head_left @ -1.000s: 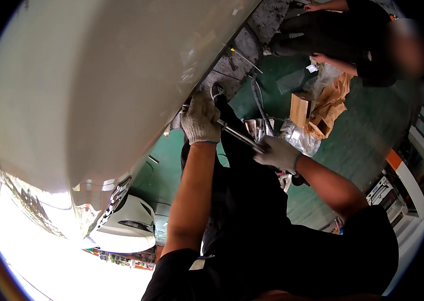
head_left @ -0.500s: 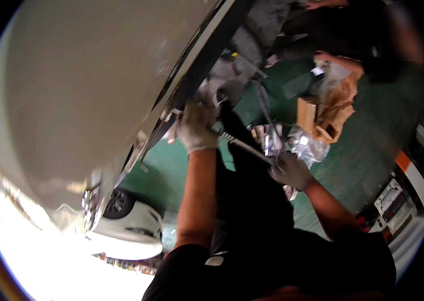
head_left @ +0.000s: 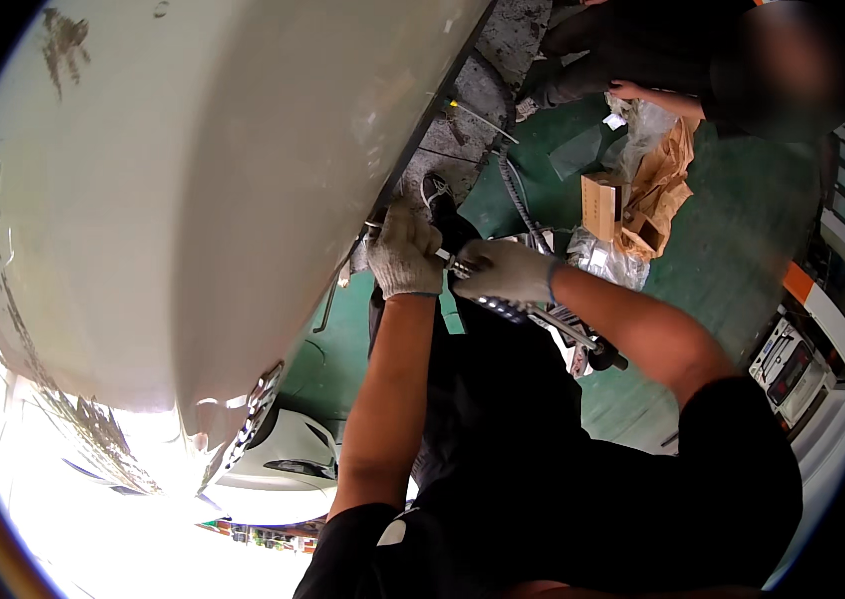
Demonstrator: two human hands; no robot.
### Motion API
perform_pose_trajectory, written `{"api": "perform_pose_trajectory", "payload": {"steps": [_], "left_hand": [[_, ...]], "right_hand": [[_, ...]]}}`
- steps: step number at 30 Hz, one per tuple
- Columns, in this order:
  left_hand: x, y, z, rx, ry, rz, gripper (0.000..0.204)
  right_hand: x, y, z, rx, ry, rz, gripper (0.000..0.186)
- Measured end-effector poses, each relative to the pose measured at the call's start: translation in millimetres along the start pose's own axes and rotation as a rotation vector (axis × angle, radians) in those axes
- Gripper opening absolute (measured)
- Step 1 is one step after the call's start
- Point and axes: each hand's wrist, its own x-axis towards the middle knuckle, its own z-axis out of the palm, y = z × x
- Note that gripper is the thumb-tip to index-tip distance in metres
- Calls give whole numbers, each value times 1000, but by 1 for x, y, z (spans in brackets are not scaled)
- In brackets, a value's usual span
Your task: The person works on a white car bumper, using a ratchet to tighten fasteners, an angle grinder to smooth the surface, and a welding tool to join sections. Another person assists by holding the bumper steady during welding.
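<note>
My left hand (head_left: pixel 405 252), in a pale knitted glove, is closed at the lower edge of a large pale car body panel (head_left: pixel 273 130). A short shiny metal rod sticks out of its far side at the panel edge. Between the hands shows a silver bar-shaped tool (head_left: pixel 454 265) with dark rings; its ends are hidden. My gloved right hand (head_left: pixel 507 272) is closed around the tool's right end, just right of my left hand. Below the right hand a metal shaft (head_left: pixel 562 327) with a dark end runs down to the right; whether it joins the tool, I cannot tell.
On the green floor (head_left: pixel 702 270) lie a cardboard box (head_left: pixel 602 208), brown paper (head_left: pixel 670 180) and clear plastic (head_left: pixel 610 262). A dark hose (head_left: pixel 519 205) runs beside them. Another person (head_left: pixel 632 55) is at upper right, a hand near the packaging. A white car (head_left: pixel 287 454) stands lower left.
My right hand has moved left and up along the tool, close to my left hand. The left hand stays by the panel edge. The view has shifted slightly.
</note>
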Motion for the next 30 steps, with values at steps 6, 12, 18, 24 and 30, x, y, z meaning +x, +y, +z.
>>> {"api": "perform_pose_trajectory", "payload": {"steps": [6,12,18,24,30], "left_hand": [[-2,5,9,106,-31,11,30],[-20,-18,4,2,87,212,33],[2,-3,0,41,-77,188,33],[-12,3,12,-32,-41,133,38],[-9,-8,8,-40,1,103,32]], "right_hand": [[33,8,-5,1,-144,59,32],[-32,89,9,-257,201,-135,52],[-65,197,17,-108,366,41,37],[-88,164,-1,-128,262,57,42],[-42,112,-3,-221,181,-63,46]]}}
